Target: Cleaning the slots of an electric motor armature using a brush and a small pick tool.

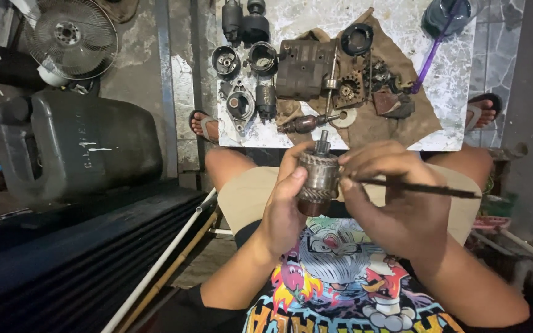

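Note:
My left hand (284, 206) grips a cylindrical metal armature (318, 176) with a short shaft on top, held upright in front of my chest. My right hand (396, 191) holds a thin dark stick-like tool (427, 188) that points left, its tip at the armature's side. Both hands are over my lap, just in front of a low marble-topped table (451, 80).
On the table lie a brown cloth (424, 111), a boxy motor housing (303, 68), round caps (225, 60), a black ring (356, 38), gears and small parts, and a purple-handled tool (430, 58). A dark jerry can (75, 145) and a fan (72, 37) stand at left. Sandalled feet flank the table.

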